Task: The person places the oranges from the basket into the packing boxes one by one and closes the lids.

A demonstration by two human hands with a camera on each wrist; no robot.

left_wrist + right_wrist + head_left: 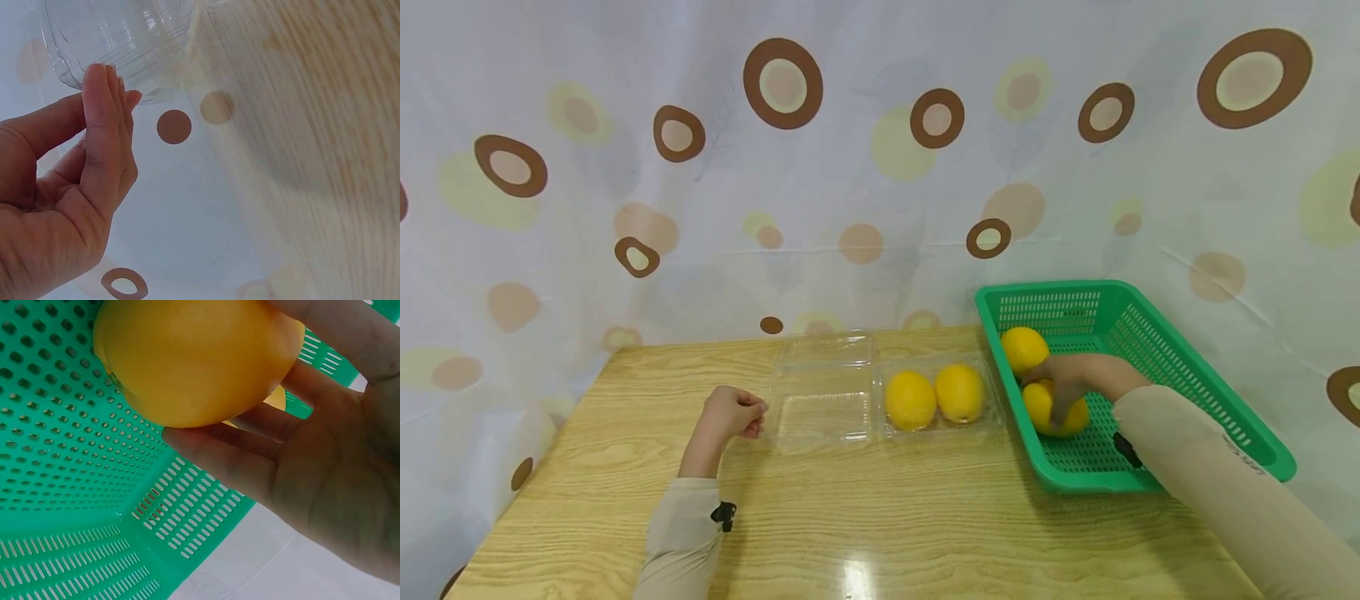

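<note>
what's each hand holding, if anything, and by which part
The right hand grips a yellow fruit by its sides, inside the green basket. The left hand is by the plastic box; whether it pinches its edge cannot be told.

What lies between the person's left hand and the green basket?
In the head view, clear plastic packaging, with two yellow fruits in its right-hand part.

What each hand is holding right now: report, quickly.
Left hand: fingertips by a clear container; grip cannot be told.
Right hand: holding a yellow fruit.
</note>
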